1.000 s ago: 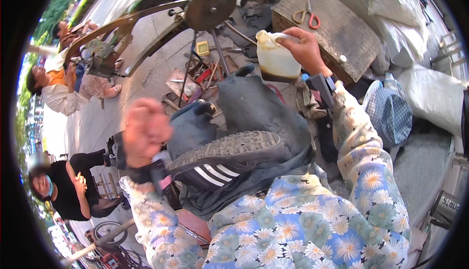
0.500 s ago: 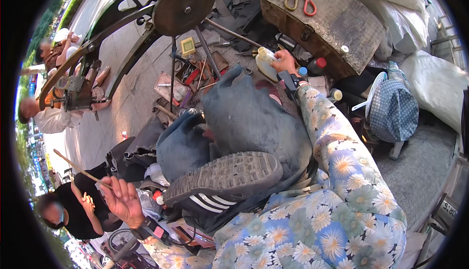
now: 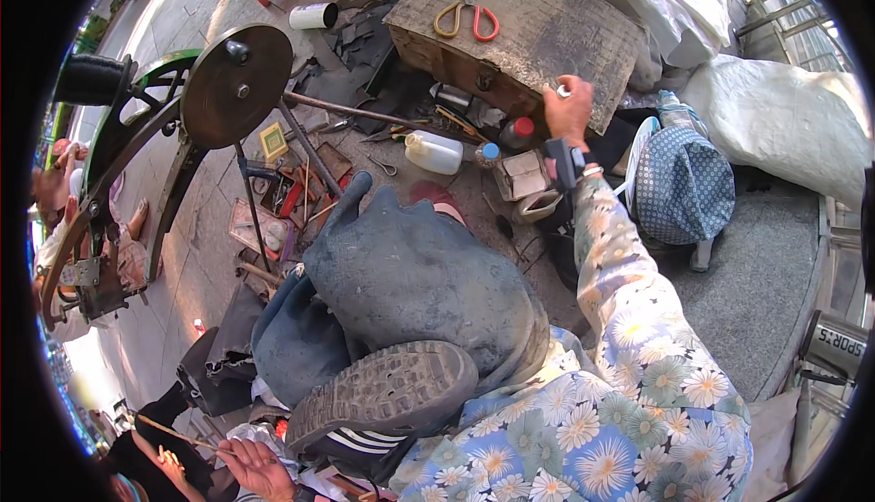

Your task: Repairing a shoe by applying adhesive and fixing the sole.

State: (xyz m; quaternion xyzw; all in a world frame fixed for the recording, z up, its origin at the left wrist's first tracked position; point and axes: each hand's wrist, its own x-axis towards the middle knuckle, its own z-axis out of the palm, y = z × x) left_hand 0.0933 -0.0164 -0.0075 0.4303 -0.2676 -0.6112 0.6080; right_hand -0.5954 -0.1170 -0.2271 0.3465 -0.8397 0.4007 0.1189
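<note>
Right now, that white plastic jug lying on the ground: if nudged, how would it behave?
The white plastic jug lies on its side, so it probably slides or rocks rather than tips. Its flattish, boxy body likely resists rolling. It looks like thin plastic, probably light unless full; the contents can't be seen.

Right arm in floral sleeve stretching toward upper centre-right of frame, right hand (image 3: 568, 110) curling, knuckles up. Left hand (image 3: 260, 468) lying low at lower-left edge, fingers loosely bending, palm partly showing.
</note>
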